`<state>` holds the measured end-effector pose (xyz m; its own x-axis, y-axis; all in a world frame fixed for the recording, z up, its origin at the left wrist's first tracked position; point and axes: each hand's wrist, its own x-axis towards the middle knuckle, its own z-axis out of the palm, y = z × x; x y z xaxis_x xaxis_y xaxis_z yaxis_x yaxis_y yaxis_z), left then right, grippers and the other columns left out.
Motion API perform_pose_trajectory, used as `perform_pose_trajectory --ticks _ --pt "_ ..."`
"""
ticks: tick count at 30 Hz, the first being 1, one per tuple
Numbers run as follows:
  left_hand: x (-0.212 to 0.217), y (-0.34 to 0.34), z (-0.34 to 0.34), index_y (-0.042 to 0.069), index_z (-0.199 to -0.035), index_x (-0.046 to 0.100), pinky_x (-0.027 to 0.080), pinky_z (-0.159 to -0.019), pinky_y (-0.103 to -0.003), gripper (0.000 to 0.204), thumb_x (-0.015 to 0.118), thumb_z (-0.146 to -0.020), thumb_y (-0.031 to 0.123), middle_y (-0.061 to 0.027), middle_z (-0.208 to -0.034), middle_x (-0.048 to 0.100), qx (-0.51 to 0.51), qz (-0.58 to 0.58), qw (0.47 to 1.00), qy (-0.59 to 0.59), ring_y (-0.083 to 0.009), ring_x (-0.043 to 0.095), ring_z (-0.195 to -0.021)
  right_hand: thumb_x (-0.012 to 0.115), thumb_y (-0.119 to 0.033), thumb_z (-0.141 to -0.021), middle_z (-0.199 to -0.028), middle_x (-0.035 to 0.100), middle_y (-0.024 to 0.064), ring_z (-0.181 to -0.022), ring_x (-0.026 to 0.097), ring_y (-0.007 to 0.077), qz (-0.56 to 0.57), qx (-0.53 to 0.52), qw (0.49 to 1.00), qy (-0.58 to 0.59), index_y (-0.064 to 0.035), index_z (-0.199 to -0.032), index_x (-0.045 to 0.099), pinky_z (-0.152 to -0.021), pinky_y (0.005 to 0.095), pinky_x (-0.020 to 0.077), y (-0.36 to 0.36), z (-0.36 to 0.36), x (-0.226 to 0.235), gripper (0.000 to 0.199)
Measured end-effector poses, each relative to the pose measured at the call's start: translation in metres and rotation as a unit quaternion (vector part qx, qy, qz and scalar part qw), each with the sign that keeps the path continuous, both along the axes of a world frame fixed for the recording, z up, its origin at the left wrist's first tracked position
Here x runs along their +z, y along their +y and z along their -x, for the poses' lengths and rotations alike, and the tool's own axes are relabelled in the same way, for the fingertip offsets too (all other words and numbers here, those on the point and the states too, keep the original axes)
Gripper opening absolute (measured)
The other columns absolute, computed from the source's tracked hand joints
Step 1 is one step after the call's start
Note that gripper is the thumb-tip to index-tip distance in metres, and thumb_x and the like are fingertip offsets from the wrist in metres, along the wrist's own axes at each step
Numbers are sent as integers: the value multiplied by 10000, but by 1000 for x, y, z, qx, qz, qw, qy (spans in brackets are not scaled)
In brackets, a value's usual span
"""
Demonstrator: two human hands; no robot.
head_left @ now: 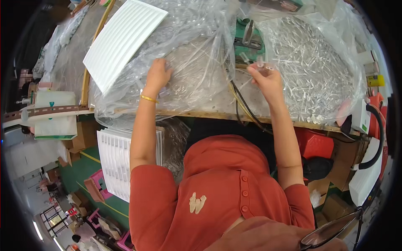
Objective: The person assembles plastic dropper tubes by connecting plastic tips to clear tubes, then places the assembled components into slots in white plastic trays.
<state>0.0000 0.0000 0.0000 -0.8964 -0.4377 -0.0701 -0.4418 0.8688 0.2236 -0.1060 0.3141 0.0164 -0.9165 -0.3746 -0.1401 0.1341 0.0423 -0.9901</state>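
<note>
Left hand (158,75) spread flat on crinkled clear plastic bag of transparent tubes (197,62), right hand (264,78) pinching small clear plastic tube pieces (260,62), green metal jig (248,38) between bags, white ribbed tray (122,39) leftward, black cables (243,106) over wooden table edge (201,113)

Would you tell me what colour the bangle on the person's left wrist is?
Gold; the thin bangle shows best in the head view, just below the left hand.

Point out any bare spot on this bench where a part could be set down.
Little is bare. A grey strip of bench top lies left of the white ribbed tray. The middle is covered by the crumpled clear plastic bag under the left hand. The right hand holds small clear parts beside the heap of clear plastic tubes, so that side is crowded.
</note>
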Motion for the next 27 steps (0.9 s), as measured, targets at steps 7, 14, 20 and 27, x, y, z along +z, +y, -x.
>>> perform_pose_trajectory --ticks 7,14,20,27 --pt "44 92 45 33 -919 585 437 -658 -233 300 692 -723 233 -37 -793 587 -102 -467 866 148 -96 530 -700 669 -127 -751 -778 603 11 -628 511 77 2 43 999 9 -28 -838 629 -555 220 415 -6 2 13 138" --pt "50 112 60 16 -900 619 373 -601 -189 192 656 -765 148 15 -781 564 -116 -584 793 128 -45 465 -682 657 -60 -730 -713 538 24 -671 521 107 -75 83 964 243 -19 -818 624 -590 252 411 3 6 13 102" --pt "67 146 93 24 -803 632 283 -458 -190 163 691 -712 146 27 -659 541 -65 -629 755 175 -27 402 -541 667 -78 -732 -714 556 19 -619 543 106 9 -32 977 211 0 -791 598 -520 250 414 -12 18 19 120" --pt "78 147 169 19 -808 612 374 -494 -228 154 685 -676 51 -5 -678 566 -83 -515 756 396 -88 484 -583 685 -120 -737 -688 581 53 -515 530 89 236 -180 955 12 -11 -831 536 -374 181 266 -67 60 32 207"
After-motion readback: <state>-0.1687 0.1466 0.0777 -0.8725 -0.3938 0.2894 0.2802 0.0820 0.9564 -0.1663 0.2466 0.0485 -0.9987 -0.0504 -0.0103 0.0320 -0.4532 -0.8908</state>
